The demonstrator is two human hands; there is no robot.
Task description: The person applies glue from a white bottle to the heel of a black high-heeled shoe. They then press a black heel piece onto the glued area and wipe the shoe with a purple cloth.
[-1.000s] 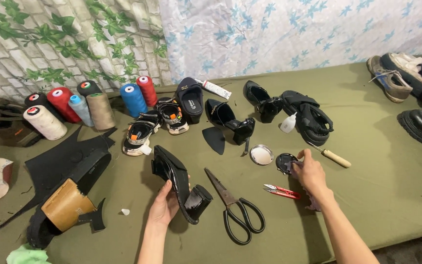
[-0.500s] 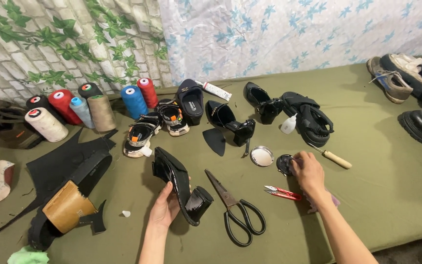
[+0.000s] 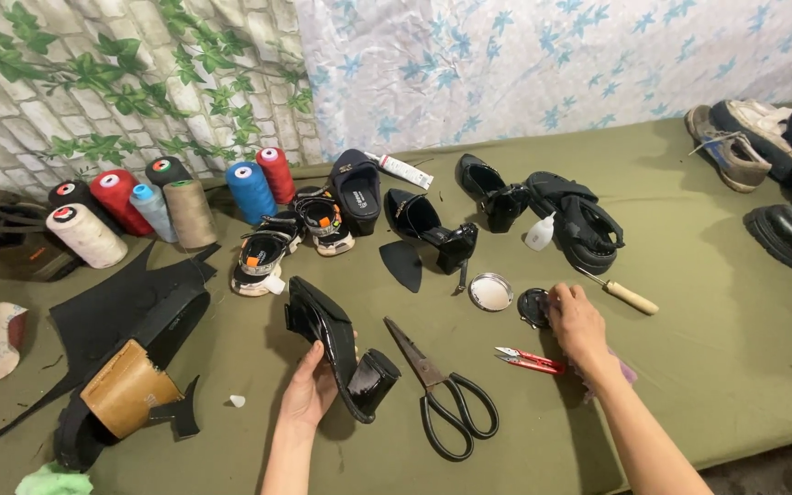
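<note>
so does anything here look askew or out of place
Mostly the round tin: its lid lies off beside the open black tin under the right hand. The left hand holds a black heeled shoe tipped on its side. Nothing spilled.

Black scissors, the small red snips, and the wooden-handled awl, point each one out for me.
black scissors (image 3: 440, 394): head view, on the pivot where blades meet handles.
small red snips (image 3: 532, 360): head view, on the red handle.
wooden-handled awl (image 3: 632, 297): head view, on the wooden handle.

Thread spools (image 3: 139, 206) line the wall, black scissors (image 3: 446, 399) lie beside red snips (image 3: 529, 360).
</note>
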